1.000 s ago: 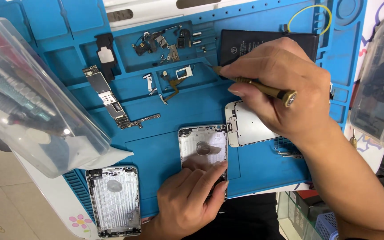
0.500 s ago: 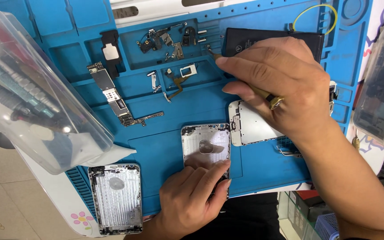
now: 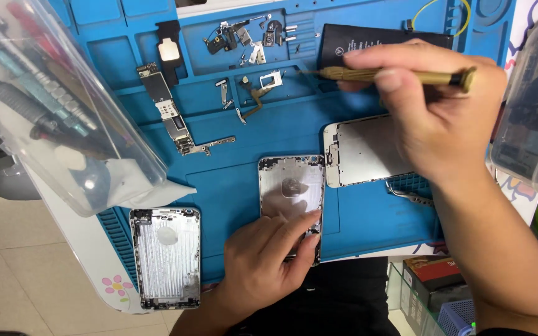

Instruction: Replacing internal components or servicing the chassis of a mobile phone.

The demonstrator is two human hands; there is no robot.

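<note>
While the left hand [image 3: 269, 255] lies nearest us at 6 o'clock, fingers spread flat and pressing the lower half of the empty phone housing [image 3: 292, 193] onto the blue mat [image 3: 231, 186], we note that it has not shifted since the earlier frames. A second bare housing [image 3: 166, 258] rests at 7 o'clock, untouched throughout. At 3 o'clock, the screen assembly [image 3: 359, 151] lies face down, partly under the right hand [image 3: 431, 118]. That hand has changed: its fingers are pinched closed around a brass-handled screwdriver [image 3: 393, 76], which now lies level with its tip toward 11 o'clock, over the loose small parts [image 3: 253, 87]; a second ago it was angled down nearer the screen. We judge the tool is collecting or setting down a screw. Farthest out lie the logic board [image 3: 166, 109] and black battery [image 3: 368, 40].
</note>
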